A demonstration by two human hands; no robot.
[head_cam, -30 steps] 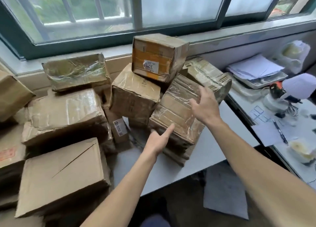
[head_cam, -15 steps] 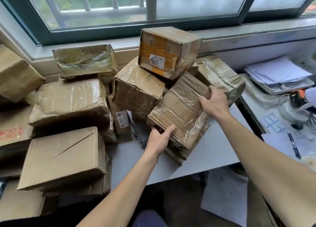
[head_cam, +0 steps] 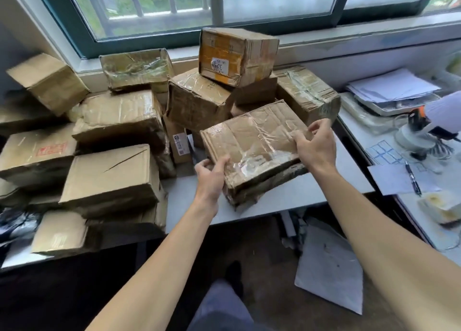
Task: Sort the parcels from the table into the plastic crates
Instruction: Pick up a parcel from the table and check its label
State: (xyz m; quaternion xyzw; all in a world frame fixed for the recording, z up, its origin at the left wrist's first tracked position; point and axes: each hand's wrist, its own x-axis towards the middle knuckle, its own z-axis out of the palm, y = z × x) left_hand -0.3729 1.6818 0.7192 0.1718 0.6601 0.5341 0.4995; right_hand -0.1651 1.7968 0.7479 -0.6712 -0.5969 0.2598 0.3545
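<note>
Parcel: taped parcel (head_cam: 252, 143) lay lengthwise from hand to hand, near the table (head_cam: 299, 196) front edge.
Fingers: left hand (head_cam: 210, 178) and right hand (head_cam: 314, 143) clasped its opposite ends.

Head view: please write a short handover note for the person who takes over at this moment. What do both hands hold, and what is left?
Left hand grips the near left corner of the flat brown tape-wrapped cardboard parcel; right hand pinches its far right edge.
The parcel is tilted, near the grey table front edge.
Other brown cardboard parcels lie piled on the table.
No plastic crates in view.
Done: nothing visibly sorted.
Left: crate this parcel, then the pile.
</note>
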